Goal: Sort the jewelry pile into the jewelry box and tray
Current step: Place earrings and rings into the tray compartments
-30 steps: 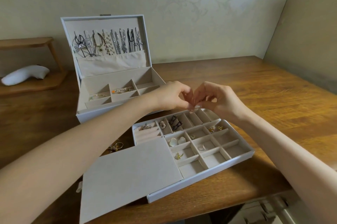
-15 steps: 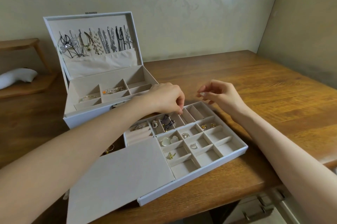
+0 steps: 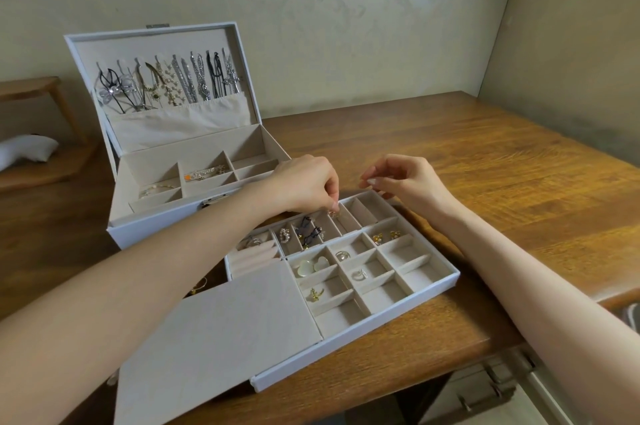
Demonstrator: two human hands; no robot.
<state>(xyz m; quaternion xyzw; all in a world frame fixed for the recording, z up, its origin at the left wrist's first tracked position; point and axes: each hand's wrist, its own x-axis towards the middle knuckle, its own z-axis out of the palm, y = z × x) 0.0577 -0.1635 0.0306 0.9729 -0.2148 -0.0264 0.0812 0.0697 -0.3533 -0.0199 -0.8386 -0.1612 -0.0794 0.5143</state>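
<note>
Lower centre, the divided tray lies on the table; the open jewelry box stands behind it, upper left.

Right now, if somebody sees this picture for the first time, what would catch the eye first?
First, the two hands over the divided tray in the middle. The left hand holds a small gold piece in its grip above a narrow back-row slot, and the right hand hovers beside it. Behind them, the open jewelry box shows a row of necklaces hanging inside its raised lid.
</note>
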